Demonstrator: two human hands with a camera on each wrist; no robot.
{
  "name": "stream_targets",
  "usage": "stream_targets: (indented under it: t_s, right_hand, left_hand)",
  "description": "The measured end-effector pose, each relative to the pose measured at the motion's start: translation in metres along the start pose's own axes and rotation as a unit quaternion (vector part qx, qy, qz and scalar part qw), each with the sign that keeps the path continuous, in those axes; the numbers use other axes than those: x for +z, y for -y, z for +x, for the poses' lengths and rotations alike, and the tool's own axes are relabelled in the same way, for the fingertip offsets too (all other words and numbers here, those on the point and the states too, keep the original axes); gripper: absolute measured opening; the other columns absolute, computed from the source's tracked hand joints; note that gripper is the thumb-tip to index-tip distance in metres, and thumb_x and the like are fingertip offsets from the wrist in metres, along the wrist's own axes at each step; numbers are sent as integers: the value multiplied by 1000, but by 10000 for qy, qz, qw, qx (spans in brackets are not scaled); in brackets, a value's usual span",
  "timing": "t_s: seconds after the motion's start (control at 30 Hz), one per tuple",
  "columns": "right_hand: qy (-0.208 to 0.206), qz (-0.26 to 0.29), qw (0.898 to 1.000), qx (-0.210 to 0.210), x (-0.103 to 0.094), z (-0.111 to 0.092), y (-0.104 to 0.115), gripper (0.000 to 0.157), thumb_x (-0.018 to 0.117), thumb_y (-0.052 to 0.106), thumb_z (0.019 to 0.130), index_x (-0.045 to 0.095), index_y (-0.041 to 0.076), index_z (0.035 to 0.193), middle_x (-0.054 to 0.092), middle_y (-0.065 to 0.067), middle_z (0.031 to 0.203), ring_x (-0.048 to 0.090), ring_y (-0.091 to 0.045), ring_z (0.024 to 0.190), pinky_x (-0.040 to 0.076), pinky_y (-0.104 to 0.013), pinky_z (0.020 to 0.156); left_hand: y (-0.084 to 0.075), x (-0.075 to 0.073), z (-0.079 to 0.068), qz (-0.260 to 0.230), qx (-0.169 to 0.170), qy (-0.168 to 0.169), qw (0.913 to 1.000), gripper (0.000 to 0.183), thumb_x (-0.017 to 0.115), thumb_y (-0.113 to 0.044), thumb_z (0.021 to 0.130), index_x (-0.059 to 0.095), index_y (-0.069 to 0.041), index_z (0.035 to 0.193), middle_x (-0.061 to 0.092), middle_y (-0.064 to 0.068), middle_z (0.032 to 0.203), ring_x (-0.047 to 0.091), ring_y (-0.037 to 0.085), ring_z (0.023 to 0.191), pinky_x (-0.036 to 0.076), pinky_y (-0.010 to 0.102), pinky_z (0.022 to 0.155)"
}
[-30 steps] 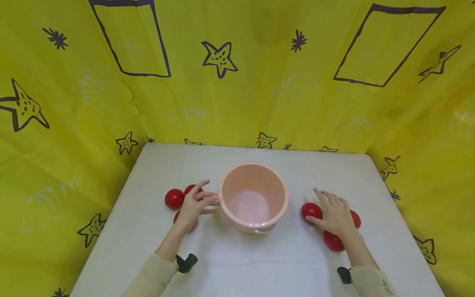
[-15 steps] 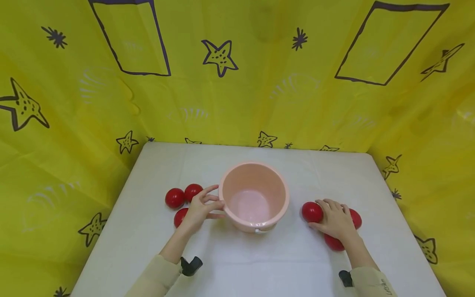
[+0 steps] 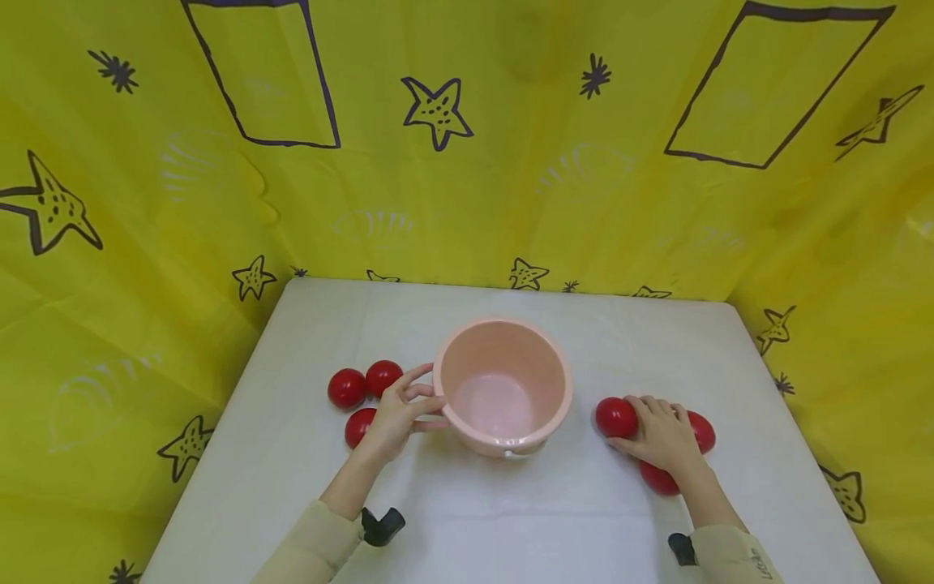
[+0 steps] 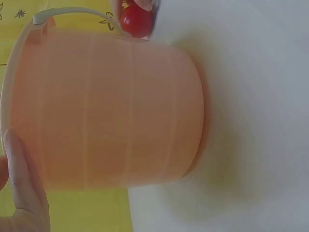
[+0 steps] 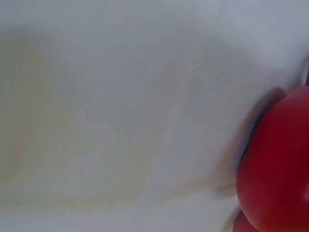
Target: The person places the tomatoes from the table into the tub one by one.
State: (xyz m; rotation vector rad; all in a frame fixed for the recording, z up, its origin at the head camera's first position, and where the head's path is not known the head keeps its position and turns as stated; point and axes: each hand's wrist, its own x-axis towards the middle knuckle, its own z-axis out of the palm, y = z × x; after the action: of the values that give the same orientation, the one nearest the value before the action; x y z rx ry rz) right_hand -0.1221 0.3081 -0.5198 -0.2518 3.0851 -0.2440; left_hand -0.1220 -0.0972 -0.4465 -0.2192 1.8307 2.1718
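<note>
A pink bucket [image 3: 503, 389] stands upright on the white table, its inside bare in the head view. My left hand [image 3: 394, 418] pinches its left rim; in the left wrist view a finger [image 4: 23, 179] lies along the outer wall by the rim. My right hand [image 3: 664, 434] curls its thumb and fingers around a glossy red ball [image 3: 616, 418]. Two more red balls, one beyond the hand [image 3: 702, 431] and one under the wrist side [image 3: 659, 478], are partly hidden by it. A red ball [image 5: 280, 159] fills the right edge of the right wrist view.
Three red balls sit left of the bucket: one outermost [image 3: 346, 388], one behind [image 3: 383, 377], one nearer [image 3: 359, 427] partly covered by the left hand. The bucket's pale handle [image 4: 79, 9] hangs at its side. A yellow patterned curtain [image 3: 467, 195] surrounds the table [image 3: 511, 519].
My left hand has moved right onto the bucket's rim, uncovering more of the left balls. My right hand's fingers have closed around the nearest red ball. The bucket has stayed in place.
</note>
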Motion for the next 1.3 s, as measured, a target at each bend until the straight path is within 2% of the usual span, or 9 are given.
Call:
stream_targets:
  t_s: [0.2,0.33,0.63,0.83,1.07,1.3]
  right_hand:
    - [-134,-16,9999,-85,1,0,0,83,75,53,62,49,1,121,56,-23,110,48,-41,103,30,-65,91]
    - [-137,-56,9998,-126,-6,4,3,84,76,53,61,49,1,121,56,-22,109,49,-40,102,31,-65,91]
    - [-233,177,9989,-359,-47,21,20,82,78,43,64,45,2,126,52,-23,116,44,-40,108,26,-62,95]
    - [-637,151,9964,-531,-79,36,34,82,79,41,62,46,2,126,53,-23,117,44,-40,109,26,-62,95]
    - [-1191,-79,9866,-1114,-113,52,56,76,78,41,62,49,4,123,55,-20,115,46,-38,106,29,-59,94]
    - [-1366,-228,9728,-1855,-126,62,88,73,77,42,62,51,7,120,57,-16,110,48,-34,104,30,-58,93]
  left_hand:
    - [0,2,-1,-82,1,5,10000,56,65,-4,83,43,-14,134,63,13,93,67,24,80,55,35,67]
    - [0,2,-2,-116,3,-1,9999,56,64,-2,83,43,-13,134,63,14,94,67,23,78,55,35,66]
    - [1,2,-2,-129,2,-56,9999,59,67,-6,82,42,-15,134,63,12,93,67,24,80,55,35,68]
    - [2,2,0,-104,10,-98,9999,60,68,-7,81,42,-16,135,63,9,91,67,27,83,55,36,69]
    - [1,2,0,-206,-1,-112,9997,57,66,-3,82,44,-14,133,62,15,92,68,24,78,55,35,66]
    - [0,1,0,-187,-26,-56,9998,56,64,-2,83,43,-15,134,63,11,90,67,23,78,55,35,66]
